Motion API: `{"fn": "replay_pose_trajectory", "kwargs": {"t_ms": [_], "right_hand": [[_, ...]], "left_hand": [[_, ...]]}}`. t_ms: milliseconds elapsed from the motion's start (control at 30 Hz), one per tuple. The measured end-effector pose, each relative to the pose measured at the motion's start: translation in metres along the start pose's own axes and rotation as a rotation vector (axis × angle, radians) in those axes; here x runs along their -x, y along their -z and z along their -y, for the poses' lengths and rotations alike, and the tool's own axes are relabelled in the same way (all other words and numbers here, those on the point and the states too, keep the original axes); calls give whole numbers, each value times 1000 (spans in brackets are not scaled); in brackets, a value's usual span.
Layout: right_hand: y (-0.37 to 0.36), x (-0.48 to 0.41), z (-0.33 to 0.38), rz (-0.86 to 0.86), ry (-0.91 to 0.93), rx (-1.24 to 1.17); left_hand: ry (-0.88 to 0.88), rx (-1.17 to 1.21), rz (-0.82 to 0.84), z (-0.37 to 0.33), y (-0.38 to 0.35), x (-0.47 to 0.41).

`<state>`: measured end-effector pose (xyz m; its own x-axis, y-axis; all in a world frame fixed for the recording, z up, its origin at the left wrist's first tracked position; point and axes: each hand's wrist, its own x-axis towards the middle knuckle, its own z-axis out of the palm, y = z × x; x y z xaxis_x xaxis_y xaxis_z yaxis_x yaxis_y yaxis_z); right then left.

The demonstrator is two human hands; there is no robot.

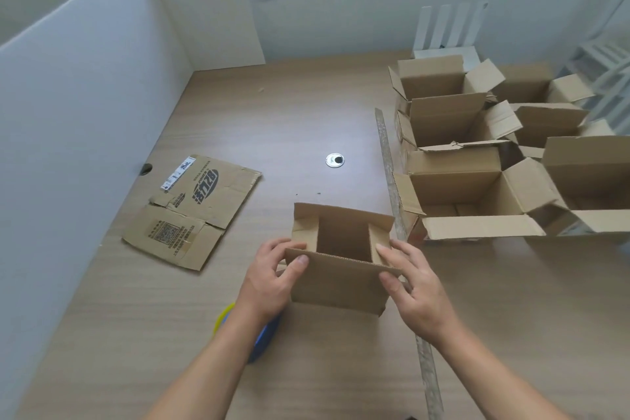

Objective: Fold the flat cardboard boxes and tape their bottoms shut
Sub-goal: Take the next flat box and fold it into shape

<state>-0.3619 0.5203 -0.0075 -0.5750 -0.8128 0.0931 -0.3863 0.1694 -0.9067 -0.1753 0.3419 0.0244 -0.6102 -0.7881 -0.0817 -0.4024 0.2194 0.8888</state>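
Observation:
A small brown cardboard box stands opened up on the wooden table, its two short flaps folded inward and its two long flaps standing up. My left hand grips its near left corner, thumb on the near flap. My right hand holds the near right corner, fingers reaching onto the inner right flap. A flat, printed cardboard box lies to the left. A tape roll with a yellow and blue rim sits partly hidden under my left forearm.
Several folded, open-topped boxes crowd the right side of the table. A long strip runs down the table beside them. A round metal cable port sits mid-table. White panels wall off the left and back.

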Motion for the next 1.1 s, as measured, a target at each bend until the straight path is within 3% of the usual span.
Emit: {"fn": "replay_pose_trajectory", "kwargs": {"t_ms": [200, 300, 433, 600, 700, 800, 967, 1100], "right_hand": [[1, 5, -4, 41, -42, -49], [1, 3, 2, -61, -54, -53], [4, -1, 7, -79, -224, -151], [9, -7, 11, 86, -229, 33], [16, -14, 10, 45, -191, 138], [18, -17, 5, 27, -42, 350], [12, -13, 10, 217, 92, 610], [-8, -14, 29, 497, 130, 960]], "left_hand": [[42, 62, 6, 8, 0, 5], [34, 75, -65, 8, -5, 8], [98, 87, -99, 9, -11, 10], [12, -126, -24, 14, -12, 7], [-32, -149, 14, 8, -14, 5], [-69, -196, 1, 5, -21, 7], [-17, -274, -2, 11, -31, 15], [-27, -276, -9, 16, -29, 16]]}}
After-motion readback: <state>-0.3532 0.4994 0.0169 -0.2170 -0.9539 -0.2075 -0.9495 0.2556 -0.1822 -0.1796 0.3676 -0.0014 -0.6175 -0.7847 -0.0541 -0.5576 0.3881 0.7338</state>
